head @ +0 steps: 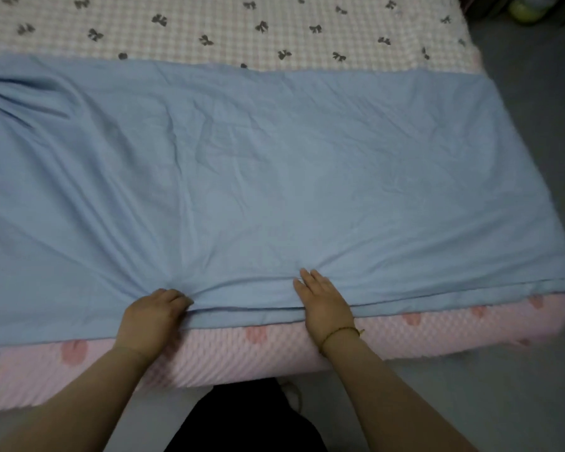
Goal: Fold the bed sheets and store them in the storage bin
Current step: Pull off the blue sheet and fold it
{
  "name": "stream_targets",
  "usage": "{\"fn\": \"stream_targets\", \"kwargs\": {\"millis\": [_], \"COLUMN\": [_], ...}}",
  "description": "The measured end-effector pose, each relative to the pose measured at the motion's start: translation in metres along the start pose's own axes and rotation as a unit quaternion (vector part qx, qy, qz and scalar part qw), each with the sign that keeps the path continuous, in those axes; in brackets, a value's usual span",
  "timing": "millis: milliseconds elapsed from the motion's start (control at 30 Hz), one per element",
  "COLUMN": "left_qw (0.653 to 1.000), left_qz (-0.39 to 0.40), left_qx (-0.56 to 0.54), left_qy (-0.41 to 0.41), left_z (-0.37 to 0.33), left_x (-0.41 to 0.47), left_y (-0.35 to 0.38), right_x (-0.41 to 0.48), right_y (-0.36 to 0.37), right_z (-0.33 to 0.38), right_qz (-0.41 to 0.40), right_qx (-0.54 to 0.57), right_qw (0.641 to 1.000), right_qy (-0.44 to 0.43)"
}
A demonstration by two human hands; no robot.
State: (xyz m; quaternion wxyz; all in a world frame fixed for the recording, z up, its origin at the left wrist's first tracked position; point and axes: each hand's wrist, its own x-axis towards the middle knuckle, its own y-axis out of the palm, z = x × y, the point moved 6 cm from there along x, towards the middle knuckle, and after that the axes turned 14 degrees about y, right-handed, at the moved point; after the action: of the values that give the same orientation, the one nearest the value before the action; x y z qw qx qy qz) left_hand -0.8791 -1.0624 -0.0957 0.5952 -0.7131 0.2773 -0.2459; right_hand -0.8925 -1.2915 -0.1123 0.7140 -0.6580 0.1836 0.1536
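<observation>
Mostly flat, the sheet [274, 164] lay spread across the near part of the mattress [437, 324]. It reached the near edge, where several layered edges showed stacked one on another. Wrinkles fanned out from that edge toward the far left. The left hand [155, 313] gripped the cloth at the near edge with curled fingers, and a small gather of sheet bunched at the knuckles. The right hand [323, 303] lay near it to the right, palm down, fingers straight and close together. It pressed the sheet flat and grasped nothing. A thin bracelet [340, 332] circled that wrist. Beyond the sheet showed a checked cover [209, 27] printed with dark bows. Below the sheet's edge ran the mattress's pink quilted side, and grey floor [542, 402] lay to the right.
</observation>
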Motion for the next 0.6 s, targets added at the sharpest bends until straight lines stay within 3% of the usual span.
{"fn": "stream_targets", "kwargs": {"millis": [100, 200, 433, 533, 600], "left_qw": [1.000, 0.998, 0.997, 0.997, 0.997], "left_qz": [-0.005, 0.003, -0.040, -0.055, -0.044], "left_qx": [0.029, 0.068, 0.057, 0.053, 0.054], "left_qy": [-0.003, 0.007, 0.029, 0.027, 0.019], "left_z": [-0.007, -0.005, 0.008, 0.034, 0.064], "left_x": [0.004, -0.002, -0.009, -0.019, -0.031], "left_y": [-0.005, -0.007, -0.006, -0.011, -0.016], "right_x": [-0.007, -0.012, -0.012, -0.012, -0.005], "right_y": [-0.010, -0.007, -0.020, -0.010, 0.005], "right_z": [-0.001, -0.011, -0.057, -0.043, -0.004], "right_qz": [-0.033, 0.057, -0.001, -0.078, -0.070], "right_qx": [-0.019, -0.005, -0.002, -0.001, 0.022], "right_qw": [0.999, 0.998, 0.995, 0.987, 0.992], "right_qy": [0.001, 0.021, 0.103, 0.139, 0.103]}}
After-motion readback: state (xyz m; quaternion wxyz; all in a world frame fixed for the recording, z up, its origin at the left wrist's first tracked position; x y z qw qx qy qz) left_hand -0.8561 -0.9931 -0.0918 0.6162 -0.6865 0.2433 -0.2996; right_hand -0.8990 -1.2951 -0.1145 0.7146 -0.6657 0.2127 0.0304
